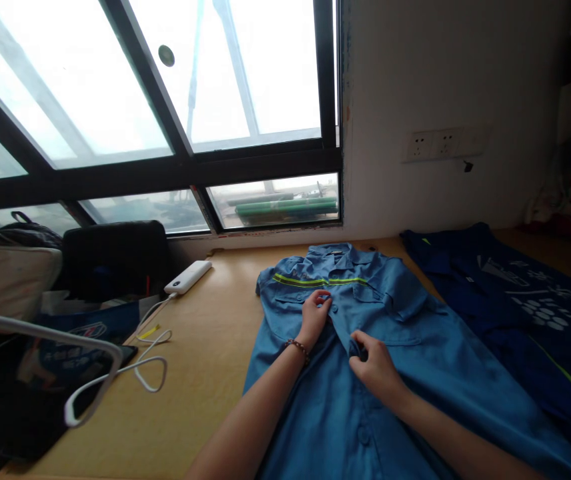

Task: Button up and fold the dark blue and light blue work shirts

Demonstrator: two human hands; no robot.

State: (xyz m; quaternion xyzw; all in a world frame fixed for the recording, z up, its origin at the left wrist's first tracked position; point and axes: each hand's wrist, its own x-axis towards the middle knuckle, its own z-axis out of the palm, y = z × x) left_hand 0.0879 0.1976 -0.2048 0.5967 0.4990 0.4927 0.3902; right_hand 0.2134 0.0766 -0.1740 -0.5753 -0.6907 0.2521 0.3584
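The left hand is reaching forward with the forearm extending from the lower centre, palm facing down, wrist wearing a brown beaded bracelet. Its fingers are bending together and pinching the front edge of a light blue work shirt of woven fabric, just below the shirt's yellow-green reflective stripe. The right hand is sitting nearer to the body and just beside the left hand, with the forearm entering from the lower right. Its thumb and forefinger are closing tightly on a small fold of the same front edge, and the other fingers are curling in. The shirt is lying flat and face up under both hands, collar pointing away from the person. It is resting on a tan wooden tabletop. To the right of the right hand, a dark blue printed garment is lying partly beside the shirt. To the left of the left hand, well apart, a white rectangular power bank is trailing a white looped cable. Beyond it a black fabric bag is standing. Ahead of the hands, a black-framed window is meeting a white wall carrying a white socket plate.
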